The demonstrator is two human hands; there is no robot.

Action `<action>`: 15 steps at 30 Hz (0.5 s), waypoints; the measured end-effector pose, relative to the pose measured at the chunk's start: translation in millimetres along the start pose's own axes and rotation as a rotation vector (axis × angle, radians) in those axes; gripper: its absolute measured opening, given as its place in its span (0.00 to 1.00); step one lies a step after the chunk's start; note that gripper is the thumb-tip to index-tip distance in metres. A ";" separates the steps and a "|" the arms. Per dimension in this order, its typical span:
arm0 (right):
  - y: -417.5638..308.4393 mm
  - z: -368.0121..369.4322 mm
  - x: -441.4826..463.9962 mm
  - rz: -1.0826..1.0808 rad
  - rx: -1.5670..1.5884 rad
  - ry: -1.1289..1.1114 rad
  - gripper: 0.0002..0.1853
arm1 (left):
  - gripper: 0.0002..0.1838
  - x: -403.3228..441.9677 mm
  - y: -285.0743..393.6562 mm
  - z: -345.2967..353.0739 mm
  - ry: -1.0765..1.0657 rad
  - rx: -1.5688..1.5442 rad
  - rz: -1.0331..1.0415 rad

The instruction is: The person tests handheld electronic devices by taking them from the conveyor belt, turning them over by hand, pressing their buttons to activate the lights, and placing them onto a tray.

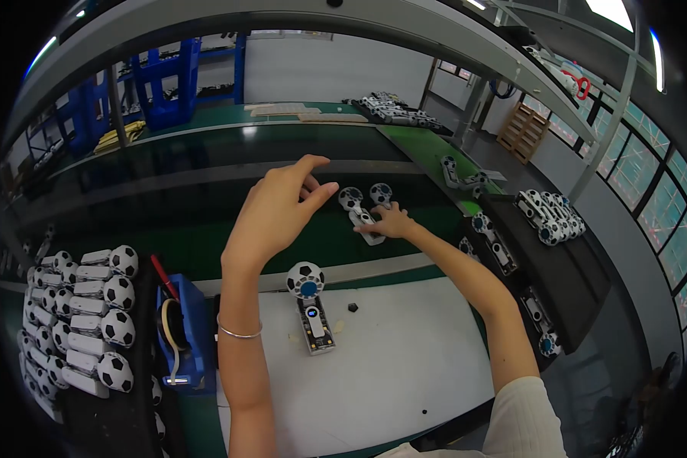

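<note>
My left hand is raised over the dark green conveyor, its fingers curved and apart with nothing between them. Farther right, my right hand reaches onto the conveyor and touches a white device with a football-patterned head; its fingers are spread. A second football-patterned head lies just beyond that hand. On the white work surface in front of me lies an open device with a football-patterned head, a blue round part and a small lit display. A small black piece lies beside it.
Rows of football-headed devices fill a stand at the left. A blue tape dispenser holds a red pen. At the right, a black rack carries more devices. A metal beam crosses overhead.
</note>
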State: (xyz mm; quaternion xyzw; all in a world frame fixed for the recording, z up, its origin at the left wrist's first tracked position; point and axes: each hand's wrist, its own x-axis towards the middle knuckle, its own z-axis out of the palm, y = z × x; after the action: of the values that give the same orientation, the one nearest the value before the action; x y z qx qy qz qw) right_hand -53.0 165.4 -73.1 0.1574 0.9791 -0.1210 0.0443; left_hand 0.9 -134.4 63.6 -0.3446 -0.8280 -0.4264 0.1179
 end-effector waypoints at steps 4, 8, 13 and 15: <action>3.5 5.1 9.8 0.086 -0.192 0.017 0.44 | 0.21 7.7 -7.7 1.0 0.002 0.045 -0.048; 41.8 10.0 24.3 0.142 -0.036 0.063 0.39 | 0.21 11.6 -14.9 3.3 0.025 0.078 -0.018; 55.9 9.2 25.5 0.062 0.083 0.112 0.38 | 0.21 16.6 -21.6 12.6 0.021 0.079 -0.011; 42.0 0.6 24.1 0.009 0.207 0.121 0.38 | 0.25 20.8 -27.9 22.6 -0.058 0.085 -0.045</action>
State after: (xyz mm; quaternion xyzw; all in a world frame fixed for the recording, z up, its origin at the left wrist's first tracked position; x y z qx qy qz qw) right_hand -62.4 211.1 -86.0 0.1723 0.9615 -0.2116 -0.0307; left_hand -30.8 -118.0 42.6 -0.3327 -0.8560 -0.3833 0.0986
